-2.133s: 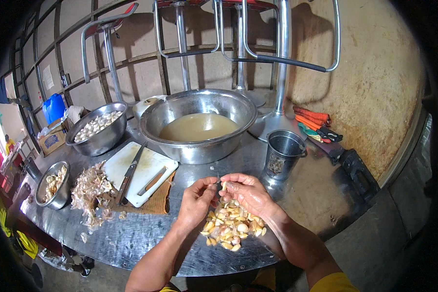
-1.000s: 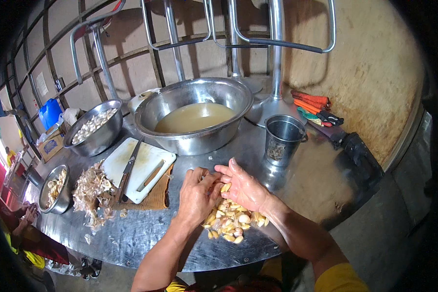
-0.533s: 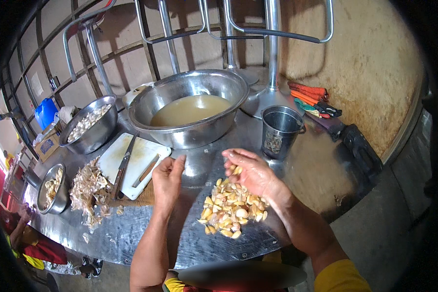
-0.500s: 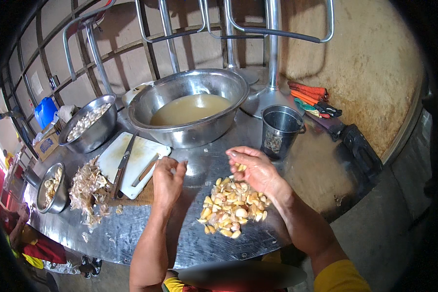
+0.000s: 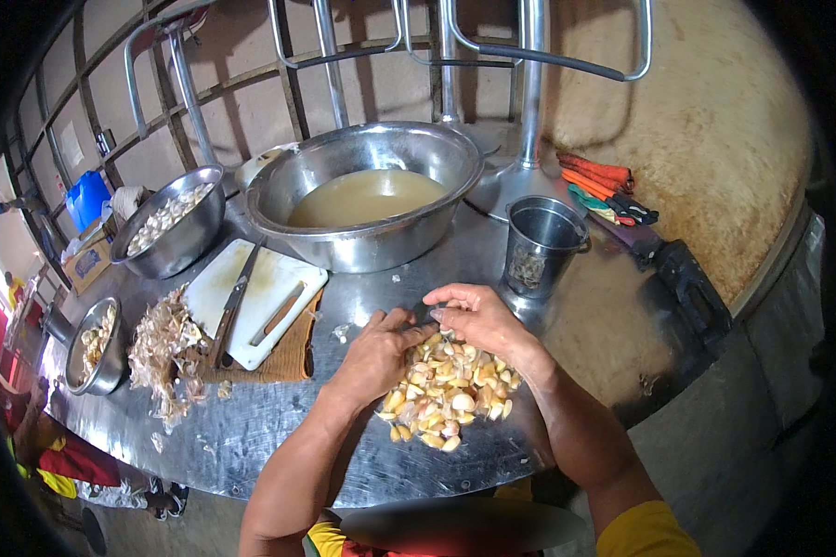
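A heap of garlic cloves (image 5: pixel 457 390), some peeled yellow and some still in pale skin, lies on the metal table in front of me. Over its far edge my two hands meet at the fingertips. My left hand (image 5: pixel 378 355) is closed, its fingers bent and reaching to the fingertips of the other. Whatever it pinches is too small to make out. My right hand (image 5: pixel 478 322) curls palm inward around garlic cloves, which its fingers now largely hide.
Left of my hands are a white cutting board (image 5: pixel 267 295) with a knife (image 5: pixel 236 306), papery garlic skins (image 5: pixel 165 348), a small bowl (image 5: pixel 111 367) and a larger bowl (image 5: pixel 181 243) of garlic. Beyond stands a basin (image 5: pixel 344 249) of cloudy liquid. A metal bucket (image 5: pixel 539 237) and gloves (image 5: pixel 604 186) are at right.
My left hand has moved right and nearer the heap, from beside the cutting board to my right hand's fingertips. My right fingers have closed more, covering the cloves seen in that palm before.
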{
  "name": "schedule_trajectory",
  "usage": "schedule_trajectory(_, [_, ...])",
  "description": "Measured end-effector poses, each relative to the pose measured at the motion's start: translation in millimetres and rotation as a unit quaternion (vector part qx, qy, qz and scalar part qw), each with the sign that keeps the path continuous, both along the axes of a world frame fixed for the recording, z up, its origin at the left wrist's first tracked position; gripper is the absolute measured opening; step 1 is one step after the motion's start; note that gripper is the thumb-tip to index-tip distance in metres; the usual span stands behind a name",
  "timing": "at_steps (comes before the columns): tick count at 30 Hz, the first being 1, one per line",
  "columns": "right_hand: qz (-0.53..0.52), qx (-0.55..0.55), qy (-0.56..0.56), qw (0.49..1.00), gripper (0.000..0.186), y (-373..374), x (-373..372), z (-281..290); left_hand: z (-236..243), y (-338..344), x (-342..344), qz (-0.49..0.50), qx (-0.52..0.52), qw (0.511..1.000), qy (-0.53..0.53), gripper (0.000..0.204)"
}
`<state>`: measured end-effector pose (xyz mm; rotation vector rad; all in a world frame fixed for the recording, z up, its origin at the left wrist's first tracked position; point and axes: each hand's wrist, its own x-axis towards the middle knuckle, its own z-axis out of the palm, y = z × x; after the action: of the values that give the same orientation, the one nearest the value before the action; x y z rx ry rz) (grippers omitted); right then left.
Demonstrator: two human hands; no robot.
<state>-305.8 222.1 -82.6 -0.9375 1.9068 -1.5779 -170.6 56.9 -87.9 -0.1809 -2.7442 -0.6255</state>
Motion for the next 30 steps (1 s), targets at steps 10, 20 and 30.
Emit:
schedule_trajectory(10, [0.048,-0.067,-0.177,0.981,0.03,7,22,25,21,-15,13,0.074,0.294,0.953,-0.002,0.023])
schedule_trajectory(20, [0.148,-0.123,-0.32,0.927,0.015,7,19,16,14,-26,29,-0.092,0.109,0.981,-0.13,0.016])
schedule_trajectory(30, [0.116,-0.061,-0.119,0.984,0.032,3,39,23,45,-18,27,0.005,0.476,0.87,-0.124,0.014])
